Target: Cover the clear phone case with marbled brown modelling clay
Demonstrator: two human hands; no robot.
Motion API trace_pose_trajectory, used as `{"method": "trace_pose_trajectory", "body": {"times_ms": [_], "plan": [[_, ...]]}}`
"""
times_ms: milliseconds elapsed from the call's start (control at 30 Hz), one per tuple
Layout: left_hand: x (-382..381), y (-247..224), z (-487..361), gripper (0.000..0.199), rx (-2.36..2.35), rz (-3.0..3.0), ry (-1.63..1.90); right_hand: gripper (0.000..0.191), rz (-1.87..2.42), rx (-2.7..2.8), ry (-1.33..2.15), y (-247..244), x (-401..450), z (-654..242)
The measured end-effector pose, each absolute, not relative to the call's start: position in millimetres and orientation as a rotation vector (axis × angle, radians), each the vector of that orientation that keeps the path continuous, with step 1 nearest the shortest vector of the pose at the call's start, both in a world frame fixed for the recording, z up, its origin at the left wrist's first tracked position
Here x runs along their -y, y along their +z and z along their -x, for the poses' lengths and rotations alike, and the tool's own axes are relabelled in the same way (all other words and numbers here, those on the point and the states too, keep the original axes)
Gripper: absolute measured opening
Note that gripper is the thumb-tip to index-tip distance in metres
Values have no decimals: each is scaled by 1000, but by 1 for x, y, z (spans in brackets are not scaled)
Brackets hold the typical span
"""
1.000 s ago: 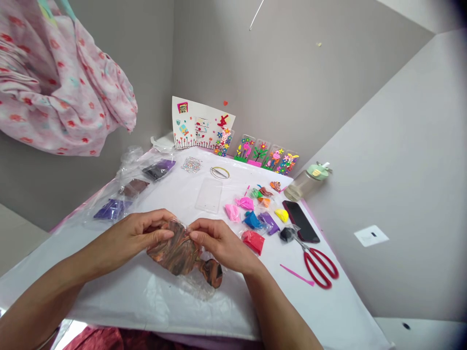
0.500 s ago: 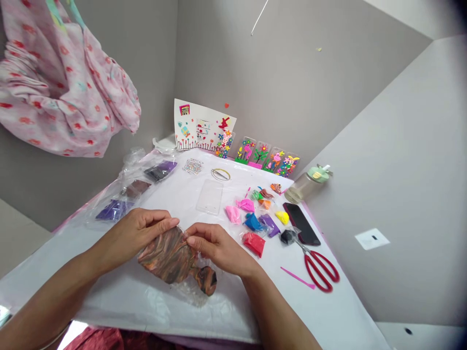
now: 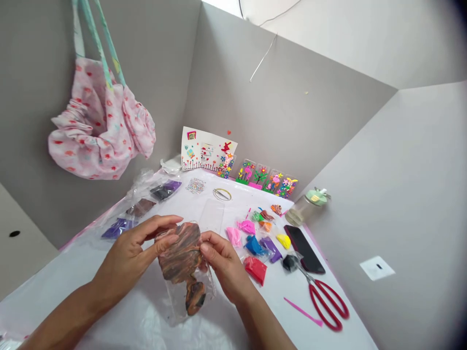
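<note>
A flat piece of marbled brown, orange and black clay [image 3: 180, 253] in clear plastic wrap is held up over the near part of the table. My left hand [image 3: 144, 245] has its upper left edge between thumb and fingers. At its right edge, my right hand [image 3: 221, 257] pinches the wrap with thumb and forefinger. A smaller marbled lump [image 3: 195, 297] hangs below the main piece inside the plastic. Just behind the hands lies a clear rectangular case [image 3: 212, 215], partly covered by them.
Coloured clay packets, among them a red one [image 3: 255, 270], lie right of my hands, with red-handled scissors [image 3: 328, 304], a phone [image 3: 304, 249] and a bottle [image 3: 304, 206] beyond. Purple packets [image 3: 118, 227] lie left. Decorated cases [image 3: 260, 174] lean on the wall.
The view has tilted up. The clay piece has turned more upright, with the small lump now hanging lower. My left hand's fingers have spread over its upper left edge.
</note>
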State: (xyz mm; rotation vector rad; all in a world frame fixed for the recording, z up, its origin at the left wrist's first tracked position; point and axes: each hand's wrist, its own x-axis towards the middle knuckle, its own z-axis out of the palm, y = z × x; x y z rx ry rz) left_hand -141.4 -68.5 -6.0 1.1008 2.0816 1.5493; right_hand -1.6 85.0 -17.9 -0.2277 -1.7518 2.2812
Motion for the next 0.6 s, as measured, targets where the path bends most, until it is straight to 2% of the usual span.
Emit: {"method": "trace_pose_trajectory", "body": {"times_ms": [133, 600], "plan": [[66, -6, 138, 27, -2057, -1230, 1597, 27, 209, 1709, 2295, -19, -82, 1], [63, -14, 140, 32, -2118, -1585, 1508, 30, 253, 1651, 2310, -22, -83, 3]]}}
